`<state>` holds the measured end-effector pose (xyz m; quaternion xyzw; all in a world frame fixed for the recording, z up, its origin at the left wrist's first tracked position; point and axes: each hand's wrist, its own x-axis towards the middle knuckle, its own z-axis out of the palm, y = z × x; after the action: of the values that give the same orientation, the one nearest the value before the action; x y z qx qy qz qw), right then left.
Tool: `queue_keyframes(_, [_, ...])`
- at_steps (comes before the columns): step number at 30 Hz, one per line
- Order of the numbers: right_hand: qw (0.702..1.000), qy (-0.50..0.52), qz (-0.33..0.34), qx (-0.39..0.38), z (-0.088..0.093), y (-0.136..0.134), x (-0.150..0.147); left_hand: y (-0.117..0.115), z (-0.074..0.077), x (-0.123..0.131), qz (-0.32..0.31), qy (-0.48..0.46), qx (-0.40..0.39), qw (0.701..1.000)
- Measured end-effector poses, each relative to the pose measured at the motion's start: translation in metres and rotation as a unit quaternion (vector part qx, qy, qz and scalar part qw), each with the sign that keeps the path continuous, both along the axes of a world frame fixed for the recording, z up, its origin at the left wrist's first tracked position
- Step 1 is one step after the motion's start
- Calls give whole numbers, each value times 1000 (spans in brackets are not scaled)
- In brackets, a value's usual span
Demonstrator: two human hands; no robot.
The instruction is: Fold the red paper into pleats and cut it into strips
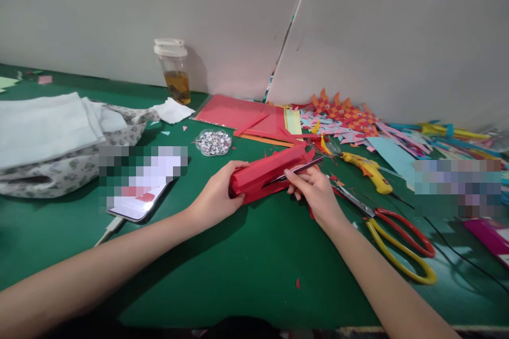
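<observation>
My left hand (220,190) is closed around the near-left end of a folded, tube-like piece of red paper (266,167), thumb below and fingers behind. My right hand (316,196) pinches a slim, dark, pen-like tool (308,164). Its pointed end lies against the side of the red paper; exactly what kind of tool it is, I cannot make out. Ragged red flaps stick out at the paper's far end. Just right of my right hand lie big scissors (369,212) with one red and one yellow handle, blades toward the paper.
A phone (143,196) on a cable and a round container of googly eyes (213,143) lie left. Behind are a lidded tea cup (177,82) and red sheets (242,114). A yellow glue gun (368,169), its cord and woven orange-red paper pieces (345,111) occupy the right.
</observation>
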<state>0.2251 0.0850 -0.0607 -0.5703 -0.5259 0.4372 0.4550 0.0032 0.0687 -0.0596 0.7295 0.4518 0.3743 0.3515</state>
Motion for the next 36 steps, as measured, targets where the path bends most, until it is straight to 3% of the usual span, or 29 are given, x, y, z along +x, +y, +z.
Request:
queue_keyframes(15, [991, 44, -126, -2, 7, 26, 40, 1, 1, -2, -8, 1, -19, 1000])
queue_keyframes(22, [973, 58, -213, 70, 15, 22, 45, 1, -1, -3, -7, -4, -20, 1000])
queue_keyframes(25, [977, 93, -165, 98, 18, 14, 31, 1, -2, -3, -6, -10, -22, 1000])
queue_keyframes(30, [997, 54, -22, 52, 14, -2, -2, 1, -3, -2, -8, -13, -18, 1000])
queue_keyframes(36, [998, 11, 49, 37, 5, -5, -14, 1, -3, -2, -8, -22, -9, 1000])
